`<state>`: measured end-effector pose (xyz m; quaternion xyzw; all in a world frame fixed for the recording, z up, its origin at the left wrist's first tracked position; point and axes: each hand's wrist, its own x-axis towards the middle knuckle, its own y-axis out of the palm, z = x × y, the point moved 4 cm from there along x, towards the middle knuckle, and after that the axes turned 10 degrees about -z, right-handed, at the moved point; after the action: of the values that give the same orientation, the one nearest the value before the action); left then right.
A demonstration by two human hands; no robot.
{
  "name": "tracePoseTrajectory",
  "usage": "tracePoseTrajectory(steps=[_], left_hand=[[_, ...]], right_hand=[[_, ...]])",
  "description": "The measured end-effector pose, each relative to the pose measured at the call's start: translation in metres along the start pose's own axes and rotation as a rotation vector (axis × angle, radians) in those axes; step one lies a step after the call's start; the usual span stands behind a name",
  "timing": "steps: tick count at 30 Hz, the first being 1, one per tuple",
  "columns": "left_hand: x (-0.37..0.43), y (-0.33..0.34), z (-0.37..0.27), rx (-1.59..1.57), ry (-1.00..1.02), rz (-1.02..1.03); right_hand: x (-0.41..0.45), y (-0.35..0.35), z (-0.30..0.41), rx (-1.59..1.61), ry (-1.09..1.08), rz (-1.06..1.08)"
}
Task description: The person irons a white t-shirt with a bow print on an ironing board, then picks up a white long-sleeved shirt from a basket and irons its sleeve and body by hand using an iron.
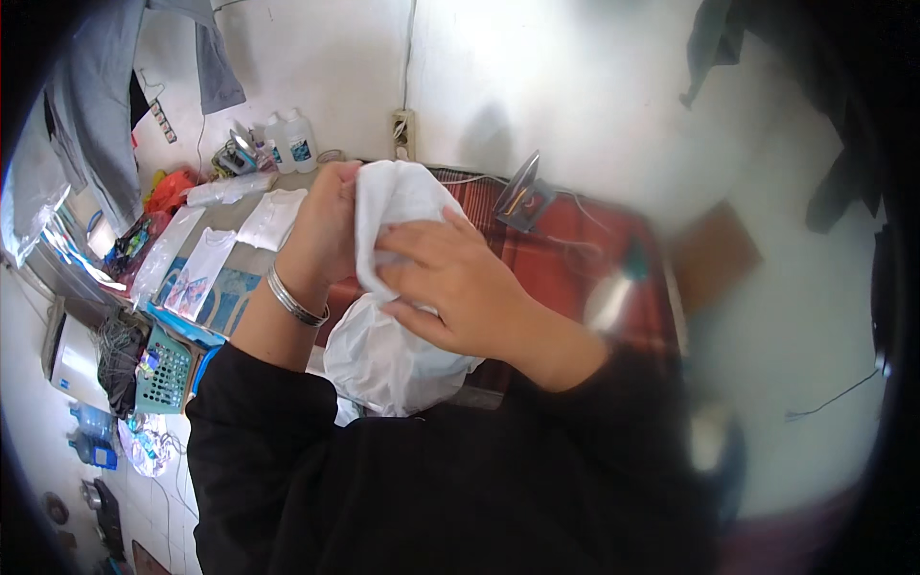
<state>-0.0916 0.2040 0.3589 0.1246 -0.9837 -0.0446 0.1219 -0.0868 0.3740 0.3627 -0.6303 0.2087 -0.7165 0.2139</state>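
Note:
In my left hand (327, 226), which wears a silver bangle, is gripped the edge of a white cloth (410, 190), held up in front of me. My right hand (449, 287) lies against the cloth with its fingers spread, some of them partly inside its fold. Below both hands a crumpled white fabric (395, 359) rests near my body; how far it joins the held cloth cannot be told. A clothes iron (526, 198) stands on its heel on the red plaid cloth (568, 244) that covers the table.
Folded white garments (273, 219) and a white shirt with a butterfly print (201, 277) lie on the left. Behind them are a second iron (244, 152) and white bottles (298, 144). A spray bottle (614, 295) is blurred at right. A green basket (164, 374) sits lower left.

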Motion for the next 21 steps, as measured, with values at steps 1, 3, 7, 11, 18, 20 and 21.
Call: tracePoseTrajectory(steps=[1, 3, 7, 11, 18, 20, 21], left_hand=[[0.003, -0.007, 0.003, -0.181, -0.07, -0.052], [0.006, -0.017, 0.009, -0.481, -0.234, -0.165], [0.01, -0.042, -0.024, -0.407, 0.007, -0.182], [-0.001, -0.09, -0.088, 0.44, 0.692, -0.518], [-0.05, -0.151, -0.171, 0.802, 0.795, -1.162], [-0.073, -0.159, -0.193, 0.792, 0.939, -1.167], [-0.078, -0.157, -0.201, 0.791, 1.009, -1.166]], right_hand=[[-0.008, 0.004, -0.002, 0.058, -0.071, 0.035], [-0.031, 0.01, -0.027, 0.153, -0.05, -0.023], [-0.12, 0.065, -0.124, 0.081, 0.582, -0.222], [-0.223, 0.144, -0.17, 0.24, 0.971, 0.413], [-0.163, 0.045, -0.209, 0.335, 1.089, -0.123], [-0.124, -0.006, -0.188, 0.154, 0.998, -0.153], [-0.119, -0.03, -0.181, 0.128, 1.015, -0.196]])
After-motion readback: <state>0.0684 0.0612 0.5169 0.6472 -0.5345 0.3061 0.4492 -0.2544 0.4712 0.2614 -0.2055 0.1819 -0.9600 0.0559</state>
